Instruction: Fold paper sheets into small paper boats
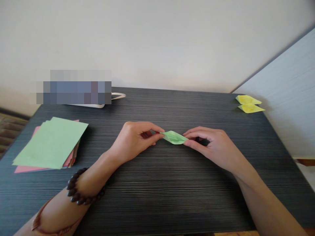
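A small folded green paper piece (174, 137), boat-like with pointed ends, is held just above the dark striped table (157, 196) near its middle. My left hand (134, 139) pinches its left tip between thumb and fingers. My right hand (209, 144) pinches its right tip the same way. A bead bracelet sits on my left wrist.
A stack of coloured paper sheets (50, 142), green on top and pink below, lies at the left. Two folded yellow paper pieces (248, 104) rest at the far right corner. A white object with a loop handle (118, 95) stands at the back by the wall.
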Demonstrator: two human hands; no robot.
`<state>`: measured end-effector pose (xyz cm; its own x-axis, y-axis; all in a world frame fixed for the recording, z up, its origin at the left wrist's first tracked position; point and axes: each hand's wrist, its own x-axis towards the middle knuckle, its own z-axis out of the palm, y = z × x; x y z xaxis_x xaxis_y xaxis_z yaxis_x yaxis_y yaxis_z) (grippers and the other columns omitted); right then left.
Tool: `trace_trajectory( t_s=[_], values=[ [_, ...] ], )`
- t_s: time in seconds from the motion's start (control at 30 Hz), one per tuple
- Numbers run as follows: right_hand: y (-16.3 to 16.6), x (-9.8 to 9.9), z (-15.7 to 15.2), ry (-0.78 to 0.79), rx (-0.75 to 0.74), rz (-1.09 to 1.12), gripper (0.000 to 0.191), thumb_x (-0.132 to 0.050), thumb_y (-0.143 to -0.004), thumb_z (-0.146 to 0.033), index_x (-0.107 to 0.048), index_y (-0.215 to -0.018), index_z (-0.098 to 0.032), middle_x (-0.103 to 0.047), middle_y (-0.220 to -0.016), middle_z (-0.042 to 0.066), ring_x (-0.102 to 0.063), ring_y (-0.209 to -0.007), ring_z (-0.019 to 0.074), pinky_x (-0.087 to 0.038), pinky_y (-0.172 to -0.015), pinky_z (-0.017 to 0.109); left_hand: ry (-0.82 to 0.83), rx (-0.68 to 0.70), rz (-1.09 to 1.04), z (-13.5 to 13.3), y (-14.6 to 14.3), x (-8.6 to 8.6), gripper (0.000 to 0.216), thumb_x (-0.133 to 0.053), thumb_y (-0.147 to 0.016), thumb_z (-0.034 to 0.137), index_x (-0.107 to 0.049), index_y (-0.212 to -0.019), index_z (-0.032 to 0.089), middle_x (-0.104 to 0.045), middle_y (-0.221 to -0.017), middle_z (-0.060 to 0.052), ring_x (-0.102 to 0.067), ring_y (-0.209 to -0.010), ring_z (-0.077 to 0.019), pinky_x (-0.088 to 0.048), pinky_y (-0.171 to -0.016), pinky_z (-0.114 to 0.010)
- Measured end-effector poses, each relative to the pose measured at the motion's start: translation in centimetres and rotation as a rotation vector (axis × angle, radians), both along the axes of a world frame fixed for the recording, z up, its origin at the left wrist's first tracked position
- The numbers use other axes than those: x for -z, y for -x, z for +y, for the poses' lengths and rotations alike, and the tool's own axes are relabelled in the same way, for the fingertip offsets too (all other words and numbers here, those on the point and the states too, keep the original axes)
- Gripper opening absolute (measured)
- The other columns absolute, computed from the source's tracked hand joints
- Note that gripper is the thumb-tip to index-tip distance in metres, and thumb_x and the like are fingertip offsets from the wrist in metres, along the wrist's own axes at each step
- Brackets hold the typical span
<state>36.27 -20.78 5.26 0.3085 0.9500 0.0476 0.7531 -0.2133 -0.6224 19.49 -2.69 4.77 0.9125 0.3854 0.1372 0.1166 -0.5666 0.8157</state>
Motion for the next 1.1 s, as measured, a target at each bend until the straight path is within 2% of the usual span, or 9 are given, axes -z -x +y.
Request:
trace_trajectory(
  t_s=[0.1, 0.2, 0.33, 0.53, 0.73, 1.1],
  values=[
    [0.04, 0.07, 0.02, -0.002, -0.025, -0.007, 0.012, -0.063, -0.082, -0.028, -0.07, -0.09, -0.024, -0.071, -0.097, 0.001, -0.066, -0.083, 0.0159, -0.052, -0.076, 0.028, 0.051, 0.002, 0.047, 0.24, 0.04, 0.17, 0.017, -0.065, -0.08, 0.03, -0.072, -0.09, 0.018, -0.071, -0.065, 0.001, -0.067, -0.056, -0.0111, -0.053, -0.056, -0.016],
    [0.19, 0.2, 0.0, -0.042, -0.033, -0.057, 0.012, -0.059, -0.085, -0.024, -0.071, -0.088, -0.024, -0.072, -0.094, -0.001, -0.067, -0.083, 0.0147, -0.053, -0.078, 0.027, 0.084, 0.04, 0.106, 0.59, 0.09, 0.4, 0.018, -0.066, -0.079, 0.029, -0.073, -0.092, 0.018, -0.073, -0.067, 0.001, -0.068, -0.059, -0.0123, -0.054, -0.059, -0.017],
    [0.23, 0.37, -0.24, -0.082, -0.033, -0.127, 0.015, -0.06, -0.084, -0.026, -0.072, -0.093, -0.027, -0.072, -0.098, -0.002, -0.068, -0.088, 0.0169, -0.054, -0.082, 0.03, 0.026, 0.058, 0.104, 0.94, 0.2, 0.67, 0.022, -0.065, -0.08, 0.032, -0.073, -0.097, 0.02, -0.075, -0.073, -0.001, -0.069, -0.061, -0.0141, -0.055, -0.058, -0.019],
    [0.36, 0.23, -0.41, -0.113, -0.036, -0.149, 0.017, -0.058, -0.086, -0.027, -0.072, -0.096, -0.028, -0.072, -0.101, -0.003, -0.069, -0.09, 0.0174, -0.055, -0.084, 0.031, -0.051, 0.044, 0.05, 0.97, 0.26, 0.74, 0.018, -0.067, -0.077, 0.026, -0.075, -0.092, 0.021, -0.075, -0.09, -0.002, -0.071, -0.074, -0.0175, -0.058, -0.069, -0.023],
    [0.27, 0.41, -0.56, -0.114, -0.042, -0.172, 0.021, -0.064, -0.082, -0.03, -0.07, -0.1, -0.023, -0.071, -0.106, 0.0, -0.067, -0.094, 0.0181, -0.053, -0.089, 0.032, -0.019, 0.009, 0.066, 0.97, 0.25, 0.65, 0.021, -0.066, -0.078, 0.027, -0.074, -0.094, 0.018, -0.075, -0.082, -0.003, -0.071, -0.063, -0.0154, -0.058, -0.063, -0.022],
    [0.59, 0.43, -0.39, -0.108, 0.003, -0.22, 0.015, -0.062, -0.084, -0.026, -0.071, -0.095, -0.022, -0.072, -0.101, 0.0, -0.068, -0.09, 0.0169, -0.054, -0.086, 0.03, -0.025, -0.005, 0.056, 0.84, 0.24, 0.55, 0.019, -0.067, -0.078, 0.027, -0.075, -0.092, 0.016, -0.075, -0.073, -0.002, -0.071, -0.063, -0.0161, -0.056, -0.063, -0.022]
  ],
)
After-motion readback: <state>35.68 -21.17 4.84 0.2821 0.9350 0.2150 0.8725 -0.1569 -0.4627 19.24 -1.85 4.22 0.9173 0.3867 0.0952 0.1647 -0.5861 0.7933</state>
